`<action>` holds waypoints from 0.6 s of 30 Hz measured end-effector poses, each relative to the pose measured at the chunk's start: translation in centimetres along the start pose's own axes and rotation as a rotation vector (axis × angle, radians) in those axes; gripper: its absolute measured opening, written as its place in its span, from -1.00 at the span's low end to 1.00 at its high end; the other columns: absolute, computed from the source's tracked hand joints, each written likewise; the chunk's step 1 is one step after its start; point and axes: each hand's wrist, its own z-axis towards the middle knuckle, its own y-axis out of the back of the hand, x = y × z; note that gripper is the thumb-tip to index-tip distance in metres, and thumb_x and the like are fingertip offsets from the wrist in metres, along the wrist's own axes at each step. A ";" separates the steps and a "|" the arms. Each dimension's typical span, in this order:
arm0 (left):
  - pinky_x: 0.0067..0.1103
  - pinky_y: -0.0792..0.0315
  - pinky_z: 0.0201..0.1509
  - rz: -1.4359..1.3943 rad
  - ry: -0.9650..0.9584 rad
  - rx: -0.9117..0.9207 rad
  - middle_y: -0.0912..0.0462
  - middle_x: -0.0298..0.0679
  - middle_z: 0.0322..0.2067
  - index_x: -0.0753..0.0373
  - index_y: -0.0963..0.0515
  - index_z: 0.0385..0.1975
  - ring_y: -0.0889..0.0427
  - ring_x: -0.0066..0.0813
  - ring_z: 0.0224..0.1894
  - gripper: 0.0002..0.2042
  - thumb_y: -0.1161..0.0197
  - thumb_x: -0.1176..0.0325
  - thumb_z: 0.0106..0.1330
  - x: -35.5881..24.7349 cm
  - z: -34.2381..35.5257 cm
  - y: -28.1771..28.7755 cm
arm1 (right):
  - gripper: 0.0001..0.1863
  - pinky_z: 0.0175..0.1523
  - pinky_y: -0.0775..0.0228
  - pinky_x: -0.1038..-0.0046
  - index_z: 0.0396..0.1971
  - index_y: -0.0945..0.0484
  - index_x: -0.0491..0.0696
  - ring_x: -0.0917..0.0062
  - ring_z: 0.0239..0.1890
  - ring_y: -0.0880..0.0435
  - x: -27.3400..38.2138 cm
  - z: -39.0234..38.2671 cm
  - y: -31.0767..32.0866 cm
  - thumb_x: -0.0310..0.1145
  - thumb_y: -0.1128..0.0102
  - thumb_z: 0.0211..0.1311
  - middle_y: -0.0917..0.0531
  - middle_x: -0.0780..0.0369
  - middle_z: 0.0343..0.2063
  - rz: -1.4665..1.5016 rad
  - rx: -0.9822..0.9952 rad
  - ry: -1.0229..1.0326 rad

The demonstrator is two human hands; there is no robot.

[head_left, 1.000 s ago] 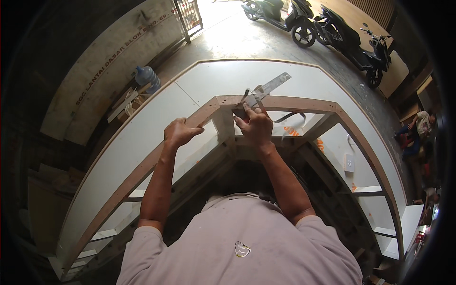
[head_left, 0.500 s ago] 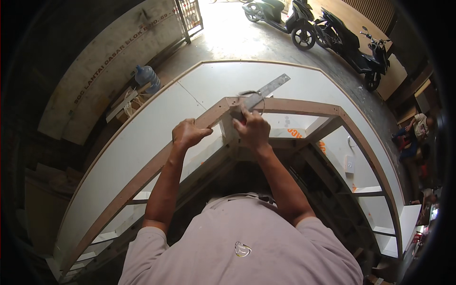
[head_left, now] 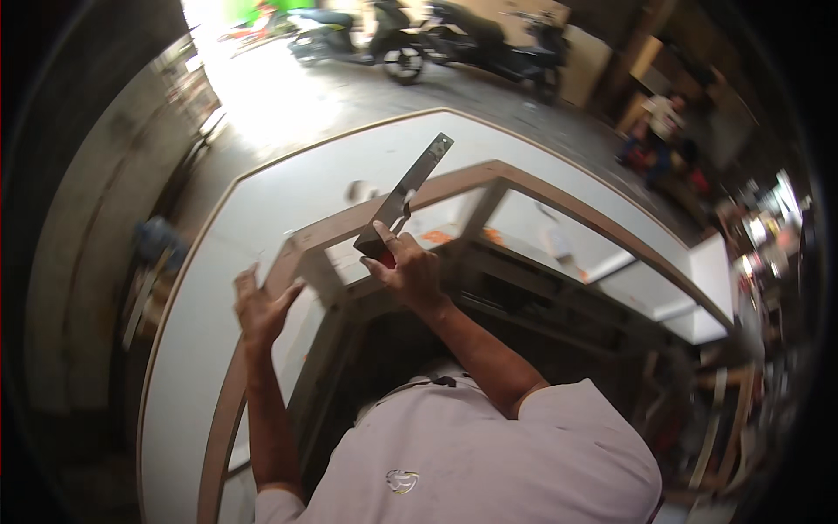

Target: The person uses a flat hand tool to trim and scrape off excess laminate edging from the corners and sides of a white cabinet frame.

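Note:
In my right hand is a long flat metal blade tool with a hole at its tip and some red by the grip; its exact kind is unclear. The blade slants up and away over the brown wooden frame rail. My index finger lies along its near end. My left hand is open, thumb and fingers apart, over the rail's left side near the corner; whether it touches is unclear. Beneath the rail spreads a large white angled panel. A small blurred object shows on the panel beyond the rail.
Open compartments with white inner faces line the frame's right side. Motorbikes are parked beyond the panel. A blue water jug stands at the left. Another person sits at the far right, near cluttered materials.
The view has swung right, so the scene slides left. My left hand has let go of the rail. My right hand has moved the blade tool from the corner to the right of it.

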 end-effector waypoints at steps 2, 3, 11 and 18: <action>-0.05 -0.21 0.40 0.023 -0.027 -0.013 -0.27 0.12 0.34 0.32 -0.37 0.30 -0.34 0.10 0.36 -0.11 -0.54 -0.12 0.06 -3.5 0.6 -1.4 | -0.29 -0.26 -0.59 0.24 0.25 -0.53 0.02 0.26 -0.35 -0.71 -3.8 -2.9 4.1 -0.05 -0.49 0.11 -0.62 0.13 -0.37 -0.065 -0.183 -0.116; -0.05 -0.21 0.40 0.000 -0.073 0.015 -0.27 0.12 0.34 0.32 -0.37 0.30 -0.34 0.10 0.36 -0.11 -0.54 -0.12 0.06 -5.0 1.0 -2.8 | -0.30 -0.26 -0.59 0.25 0.26 -0.53 0.01 0.30 -0.36 -0.70 -5.5 -4.1 6.3 -0.05 -0.49 0.12 -0.62 0.13 -0.36 -0.072 -0.346 -0.168; -0.02 -0.05 0.50 0.102 -0.453 -0.010 -0.11 0.14 0.45 0.24 -0.40 0.31 -0.20 0.17 0.45 -0.26 -0.47 0.00 0.19 -16.9 2.2 -13.0 | -0.29 0.26 -0.41 0.27 0.27 -0.43 -0.19 0.22 0.18 -0.60 -17.3 -21.3 26.4 -0.18 -0.48 0.21 -0.62 0.00 0.11 -0.190 -0.985 -0.635; -0.11 -0.19 0.46 -0.227 -0.623 0.129 -0.25 0.07 0.40 0.20 -0.54 0.17 -0.21 0.13 0.45 -0.41 -0.52 0.11 0.17 -32.1 -5.3 -21.8 | -0.58 -0.14 -0.47 0.53 0.06 -0.51 -0.17 0.65 -0.19 -0.59 -18.7 -33.2 36.6 -0.33 -0.35 0.26 -0.62 0.29 -0.24 0.011 -1.174 -0.702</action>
